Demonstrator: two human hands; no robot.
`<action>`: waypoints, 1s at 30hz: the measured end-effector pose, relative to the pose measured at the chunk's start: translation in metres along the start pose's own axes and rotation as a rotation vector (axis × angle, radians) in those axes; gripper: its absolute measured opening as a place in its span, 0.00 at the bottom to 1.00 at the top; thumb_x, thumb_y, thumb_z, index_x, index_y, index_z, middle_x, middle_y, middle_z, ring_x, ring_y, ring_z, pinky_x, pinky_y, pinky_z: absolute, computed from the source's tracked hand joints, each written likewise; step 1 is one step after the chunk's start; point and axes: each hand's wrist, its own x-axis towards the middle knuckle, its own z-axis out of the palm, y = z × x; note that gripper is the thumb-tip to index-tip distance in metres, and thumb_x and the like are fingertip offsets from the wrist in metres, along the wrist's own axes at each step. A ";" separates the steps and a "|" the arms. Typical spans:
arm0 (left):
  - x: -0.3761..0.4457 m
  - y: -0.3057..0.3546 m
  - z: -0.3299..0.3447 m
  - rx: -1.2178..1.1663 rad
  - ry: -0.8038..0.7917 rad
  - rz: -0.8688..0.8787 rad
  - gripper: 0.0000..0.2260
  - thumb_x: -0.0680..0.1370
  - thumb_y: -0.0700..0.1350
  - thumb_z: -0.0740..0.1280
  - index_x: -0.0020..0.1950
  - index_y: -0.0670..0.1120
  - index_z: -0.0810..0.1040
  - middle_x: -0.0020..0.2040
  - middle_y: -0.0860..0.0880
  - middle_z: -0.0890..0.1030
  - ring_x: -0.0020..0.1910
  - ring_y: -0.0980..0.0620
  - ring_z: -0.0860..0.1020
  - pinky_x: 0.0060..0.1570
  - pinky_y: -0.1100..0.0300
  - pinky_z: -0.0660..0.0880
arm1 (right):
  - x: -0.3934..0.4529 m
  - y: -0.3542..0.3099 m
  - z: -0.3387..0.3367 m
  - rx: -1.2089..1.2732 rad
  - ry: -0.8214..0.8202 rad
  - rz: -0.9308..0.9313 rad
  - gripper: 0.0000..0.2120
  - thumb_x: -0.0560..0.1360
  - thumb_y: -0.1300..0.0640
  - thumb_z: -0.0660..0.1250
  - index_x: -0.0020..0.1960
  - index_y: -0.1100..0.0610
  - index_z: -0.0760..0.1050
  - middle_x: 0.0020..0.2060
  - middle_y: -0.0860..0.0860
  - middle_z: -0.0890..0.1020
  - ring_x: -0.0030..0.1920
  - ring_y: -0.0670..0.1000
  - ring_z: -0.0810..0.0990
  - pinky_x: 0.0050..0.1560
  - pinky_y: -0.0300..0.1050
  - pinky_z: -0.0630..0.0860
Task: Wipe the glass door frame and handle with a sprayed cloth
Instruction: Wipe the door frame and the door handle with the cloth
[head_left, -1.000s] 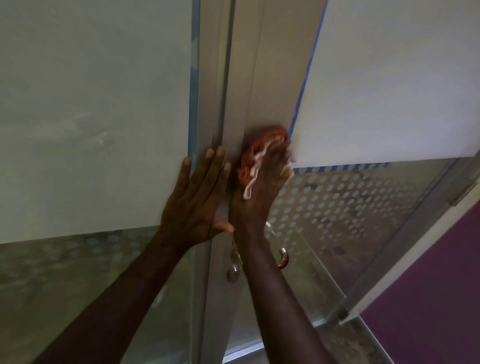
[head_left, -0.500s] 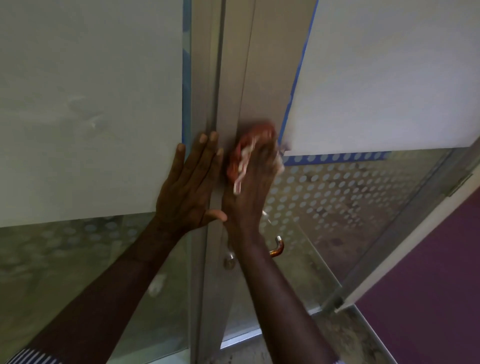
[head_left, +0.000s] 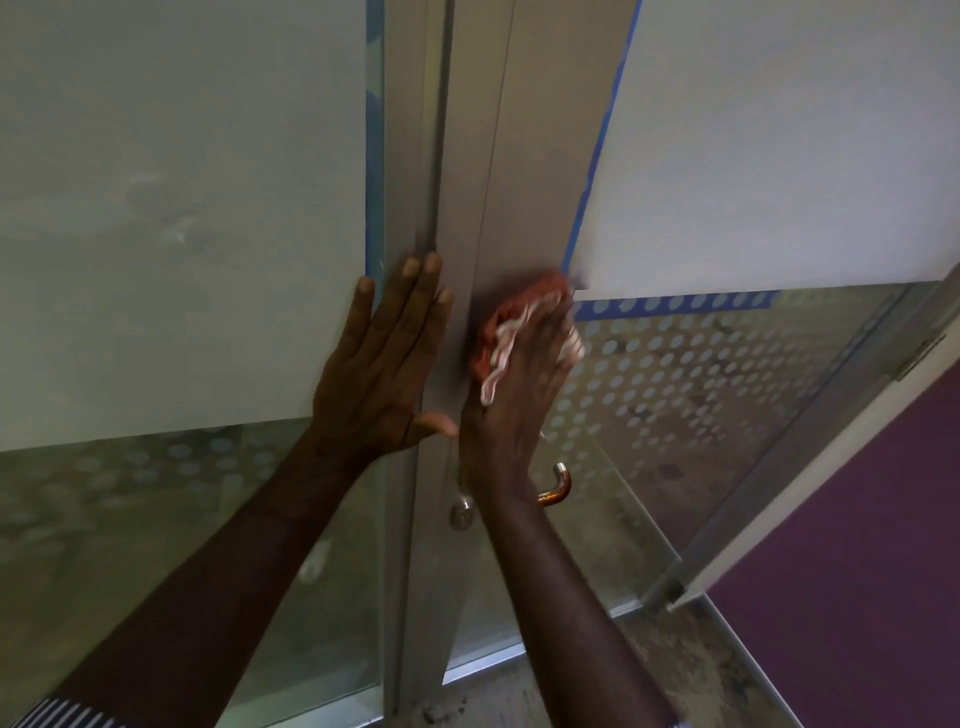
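The left hand (head_left: 384, 364) lies flat with fingers together on the fixed frame, seemingly to brace, while the right hand (head_left: 519, 384), fingers clamped on the bunched cloth (head_left: 506, 325), presses it against the door frame (head_left: 535, 171) above the handle (head_left: 556, 488), which the wrist partly hides.

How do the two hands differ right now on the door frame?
The left hand lies flat and open, fingers spread, with nothing in it; the right hand is pressed over a bunched orange and white cloth. The left hand sits at the frame's left edge, the right hand on its wider right face. The left hand is sharp, the right hand blurred. Both sit above the handle.
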 end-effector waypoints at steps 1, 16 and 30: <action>0.000 0.000 0.000 -0.004 0.008 0.003 0.48 0.77 0.73 0.35 0.81 0.35 0.52 0.80 0.35 0.60 0.84 0.42 0.45 0.82 0.42 0.41 | 0.017 -0.006 -0.001 -0.015 0.059 -0.036 0.37 0.82 0.53 0.56 0.82 0.60 0.39 0.83 0.57 0.42 0.83 0.56 0.41 0.81 0.53 0.35; 0.000 0.000 0.006 0.011 0.057 -0.003 0.48 0.78 0.72 0.37 0.80 0.34 0.60 0.78 0.30 0.63 0.83 0.45 0.46 0.82 0.43 0.42 | -0.041 0.020 -0.017 -0.176 -0.246 -0.078 0.38 0.78 0.54 0.59 0.82 0.60 0.45 0.83 0.57 0.46 0.83 0.57 0.47 0.82 0.60 0.42; -0.024 0.016 0.024 0.109 -0.021 -0.077 0.39 0.83 0.66 0.43 0.82 0.37 0.56 0.83 0.38 0.55 0.83 0.46 0.39 0.81 0.44 0.37 | -0.087 0.126 -0.089 -0.337 -0.922 -0.696 0.33 0.75 0.57 0.53 0.81 0.58 0.61 0.80 0.55 0.63 0.81 0.56 0.60 0.81 0.56 0.55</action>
